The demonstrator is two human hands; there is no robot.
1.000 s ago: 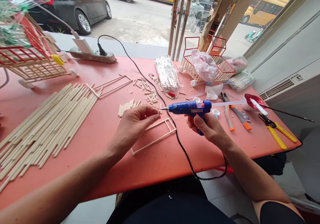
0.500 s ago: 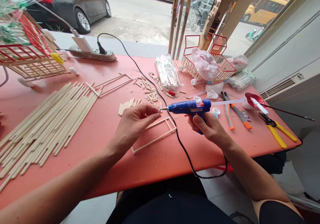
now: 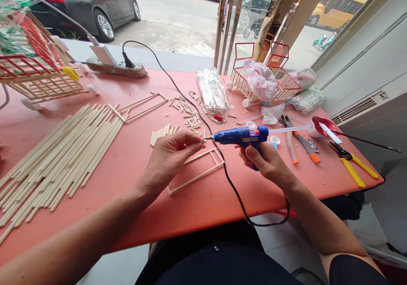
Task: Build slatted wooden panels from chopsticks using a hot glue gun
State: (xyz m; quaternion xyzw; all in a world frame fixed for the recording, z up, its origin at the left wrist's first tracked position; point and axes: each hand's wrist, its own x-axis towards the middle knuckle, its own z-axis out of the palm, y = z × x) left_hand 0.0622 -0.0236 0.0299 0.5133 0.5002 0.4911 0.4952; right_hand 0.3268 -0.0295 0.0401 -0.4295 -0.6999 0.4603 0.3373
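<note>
A blue hot glue gun [image 3: 241, 136] is gripped in my right hand [image 3: 265, 160], its nozzle pointing left and a clear glue stick [image 3: 288, 129] jutting from its rear. My left hand [image 3: 174, 156] pinches a short wooden stick [image 3: 202, 141] between thumb and fingertips, mostly hidden, right at the nozzle tip. Below the hands, a small rectangular stick frame [image 3: 197, 179] lies on the pink table, partly covered by my left hand. Behind my left hand sits a row of short cut sticks [image 3: 163, 133].
Many long wooden sticks [image 3: 60, 158] are spread at left, beside another stick frame [image 3: 143, 107]. The black cord [image 3: 233, 187] crosses the table. Yellow-handled pliers [image 3: 358, 166], orange-handled tools [image 3: 302, 145] and a cup [image 3: 318, 128] are at right. Stick baskets [image 3: 44, 79] stand at the left and back.
Both hands and the glue gun hold nearly the same position, nozzle at the short stick. Only the camera view has shifted very slightly.
</note>
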